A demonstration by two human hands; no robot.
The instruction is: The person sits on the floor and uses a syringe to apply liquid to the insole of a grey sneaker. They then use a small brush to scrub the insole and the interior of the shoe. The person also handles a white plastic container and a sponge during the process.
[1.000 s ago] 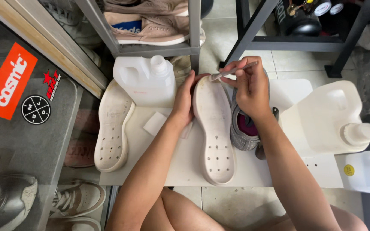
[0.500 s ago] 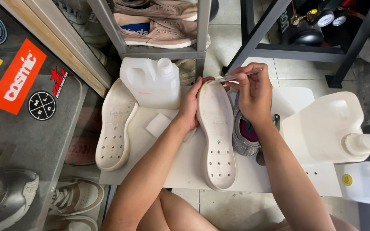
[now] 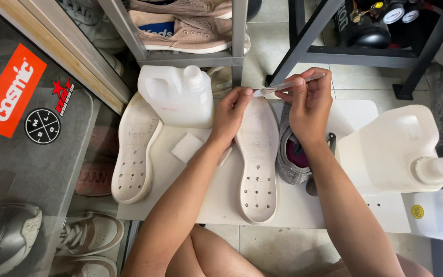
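On pale tiled floor [image 3: 275,48], white board [image 3: 357,115] bears shoe sole [image 3: 257,159].

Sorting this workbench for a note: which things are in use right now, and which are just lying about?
In use:
left hand
right hand
white insole
thin tool

Lying about:
second insole
upright jug
tipped jug
grey shoe
white pad

White shoe sole [image 3: 258,161] lies flat on white surface [image 3: 221,200], long axis running away from viewer, toe end far, heel end near. Face dusty, faint grey smudges, small round holes clustered near heel. Thin pale brush [image 3: 290,83], slim handle, held tilted just above far toe end, tip toward sole edge.
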